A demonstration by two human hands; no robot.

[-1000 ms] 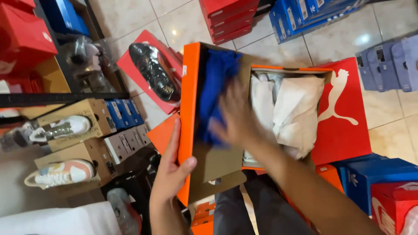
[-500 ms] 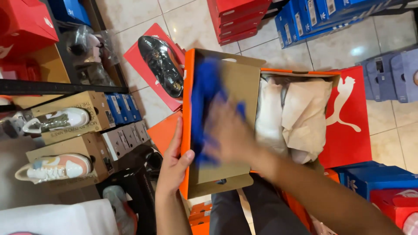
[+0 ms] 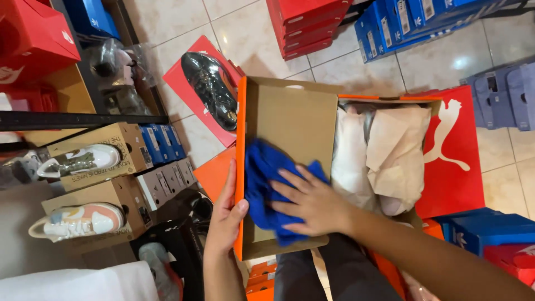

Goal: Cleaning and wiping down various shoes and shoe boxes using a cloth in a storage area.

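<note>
An open orange shoebox lid [image 3: 290, 117] with a brown cardboard inside lies tilted in front of me. My left hand [image 3: 225, 214] grips its orange left edge, thumb over the rim. My right hand [image 3: 312, 203] presses a blue cloth [image 3: 264, 178] flat against the inside of the lid near its lower part. To the right sits the box itself [image 3: 390, 103], filled with white and beige wrapping paper [image 3: 390, 156].
A black shoe [image 3: 212, 89] rests on a red lid to the left. Shelves at left hold boxes with white sneakers [image 3: 78, 161]. Red [image 3: 304, 28], blue [image 3: 401, 22] and grey [image 3: 504, 92] shoeboxes stand on the tiled floor. A red lid [image 3: 454, 161] lies under the box.
My right hand with the blue cloth has slid from the upper part of the lid down to its lower part. My left hand keeps its grip on the lid's edge.
</note>
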